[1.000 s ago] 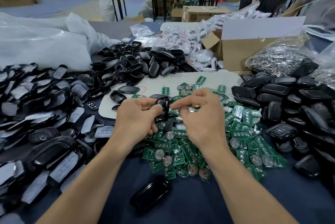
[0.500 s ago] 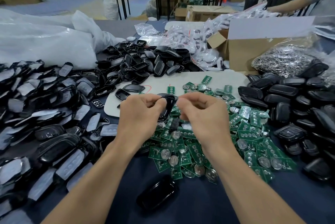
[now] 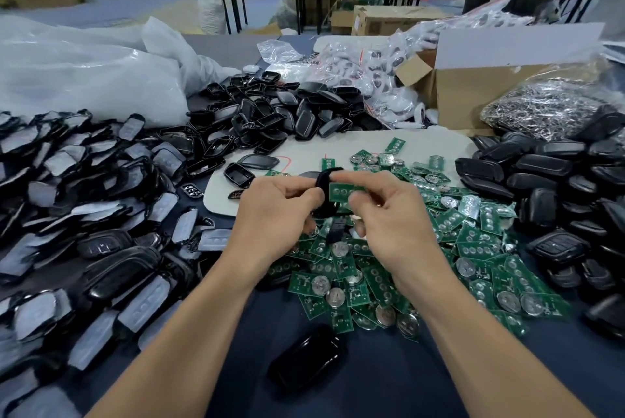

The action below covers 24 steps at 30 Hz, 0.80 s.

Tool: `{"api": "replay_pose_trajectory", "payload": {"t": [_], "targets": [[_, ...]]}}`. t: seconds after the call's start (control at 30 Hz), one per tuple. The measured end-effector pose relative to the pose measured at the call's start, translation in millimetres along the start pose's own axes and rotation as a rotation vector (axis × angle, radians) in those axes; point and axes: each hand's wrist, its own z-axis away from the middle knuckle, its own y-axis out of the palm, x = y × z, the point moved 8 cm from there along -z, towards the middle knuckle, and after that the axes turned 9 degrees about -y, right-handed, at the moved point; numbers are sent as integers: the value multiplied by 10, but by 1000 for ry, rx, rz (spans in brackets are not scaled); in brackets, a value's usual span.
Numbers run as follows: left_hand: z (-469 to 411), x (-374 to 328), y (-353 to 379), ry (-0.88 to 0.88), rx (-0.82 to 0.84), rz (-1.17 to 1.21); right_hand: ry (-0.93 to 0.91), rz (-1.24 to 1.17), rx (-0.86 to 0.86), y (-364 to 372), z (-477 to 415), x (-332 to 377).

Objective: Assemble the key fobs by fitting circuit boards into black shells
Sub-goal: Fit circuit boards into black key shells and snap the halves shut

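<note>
A heap of film-backed shells (image 3: 101,214) lay along the left edge of the worktop (image 3: 389,380). Over the worktop's middle, my left hand (image 3: 277,211) had its fingers curled round one black shell (image 3: 325,196). A green circuit board (image 3: 343,190) touched that shell's right side, pinched in the fingers of my right hand (image 3: 395,218). Loose boards (image 3: 355,268) spread beneath my hands, and a heap of closed shells (image 3: 548,181) sat by the right edge.

shell (image 3: 306,362): glossy plastic; boards (image 3: 341,266): matt; table cover (image 3: 389,383): perhaps cloth
</note>
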Motion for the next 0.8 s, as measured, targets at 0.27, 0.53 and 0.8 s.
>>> {"api": "replay_pose_trajectory", "payload": {"t": [0.27,0.53,0.8], "targets": [[-4,44,57,-68,90,134,34,-90,-111,-190,3,-54],[65,25,86,-145,146,278,-25,34,-85,-212,-2,39],[76,11,154,-209,342,430,60,-57,-128,-276,-23,-49]]}}
